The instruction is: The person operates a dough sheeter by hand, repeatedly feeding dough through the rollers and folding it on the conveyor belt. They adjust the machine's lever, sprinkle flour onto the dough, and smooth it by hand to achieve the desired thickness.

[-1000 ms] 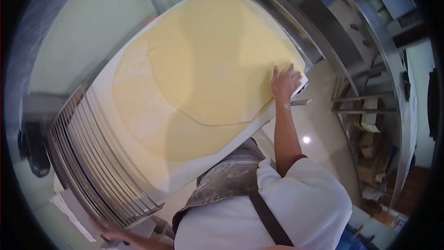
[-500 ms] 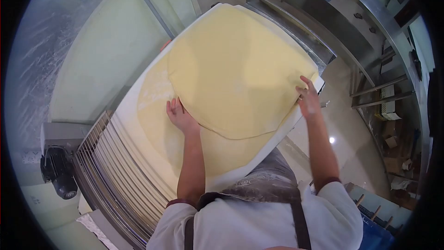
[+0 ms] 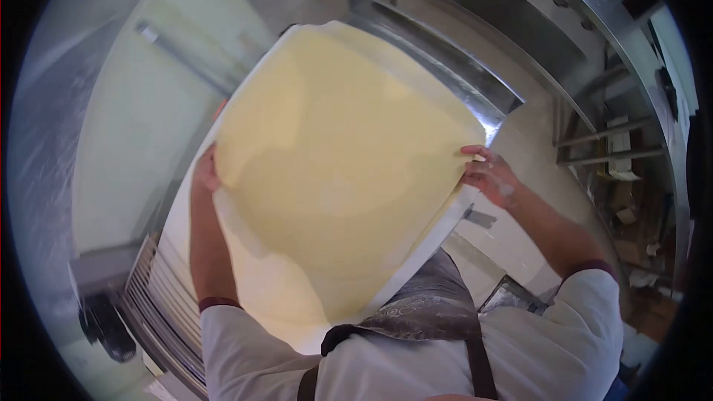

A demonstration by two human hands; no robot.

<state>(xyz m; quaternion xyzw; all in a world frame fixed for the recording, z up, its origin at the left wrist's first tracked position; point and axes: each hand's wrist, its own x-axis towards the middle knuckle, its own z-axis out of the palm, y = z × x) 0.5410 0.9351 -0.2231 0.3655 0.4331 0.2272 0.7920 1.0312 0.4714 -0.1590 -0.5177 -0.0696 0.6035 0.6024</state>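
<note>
A wide, pale yellow dough sheet (image 3: 349, 126) covers most of the white belt (image 3: 174, 234) in front of me. My left hand (image 3: 206, 169) grips its left edge, with some fingers hidden at the dough. At the opposite edge, my right hand (image 3: 490, 177) is closed on the dough, thumb and fingers around the rim. Between the hands the sheet looks lifted and casts a shadow on a lower dough layer (image 3: 286, 282) nearer my body.
A row of metal bars (image 3: 160, 289) and a black motor (image 3: 108, 327) lie at the lower left. Beyond the belt is a metal tray (image 3: 438, 52). Steel shelving (image 3: 601, 52) curves along the right. A grey bar (image 3: 182, 56) stands at the upper left.
My left hand has moved left and up, drawing the dough's edge to the belt's left side. The right hand has shifted slightly down with its edge. The view has tilted a little.
</note>
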